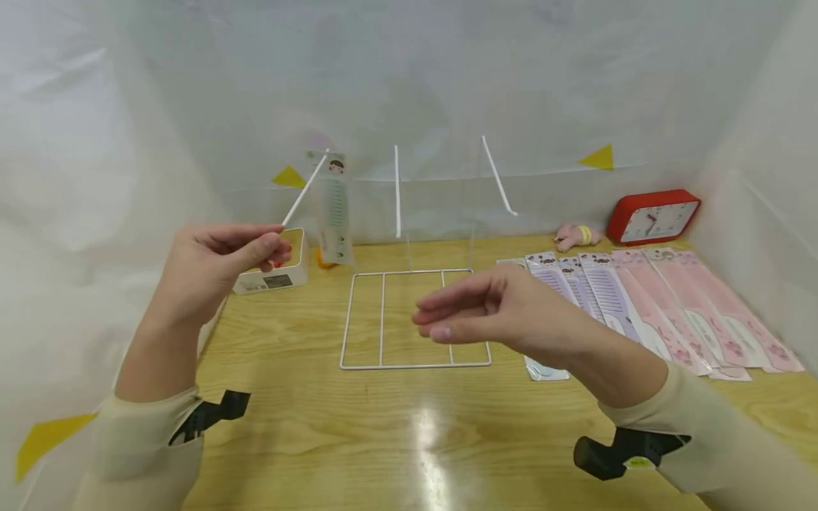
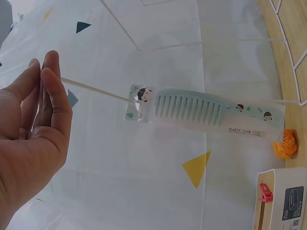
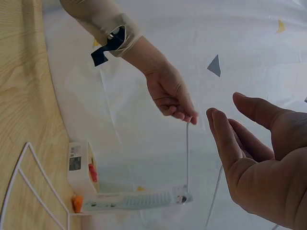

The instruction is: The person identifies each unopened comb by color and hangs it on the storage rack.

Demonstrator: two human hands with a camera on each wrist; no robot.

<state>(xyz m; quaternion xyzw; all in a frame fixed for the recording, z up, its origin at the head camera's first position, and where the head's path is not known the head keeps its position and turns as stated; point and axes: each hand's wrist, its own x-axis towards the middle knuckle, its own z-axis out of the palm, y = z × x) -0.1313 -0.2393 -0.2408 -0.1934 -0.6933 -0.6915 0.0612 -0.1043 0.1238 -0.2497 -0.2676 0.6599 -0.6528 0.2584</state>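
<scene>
My left hand [image 1: 214,266] pinches the front end of a white display-rack hook [image 1: 307,188] at the left. On the far end of that hook hangs a green plastic comb [image 2: 189,108] in clear packaging, its card top pierced by the rod. My right hand [image 1: 511,312] is in the air over the rack's wire base [image 1: 415,367], fingers and thumb apart with nothing between them. Two more hooks, a middle one [image 1: 397,191] and a right one [image 1: 498,176], carry nothing. The rack's thin uprights are hard to make out against the pale backdrop.
Several packaged combs, purple [image 1: 610,291] and pink [image 1: 709,305], lie spread on the table's right side. Behind them are a pink plush item [image 1: 575,236] and a red clock [image 1: 653,216]. A white box [image 2: 285,196] and an orange yarn bundle [image 2: 286,144] stand at the left.
</scene>
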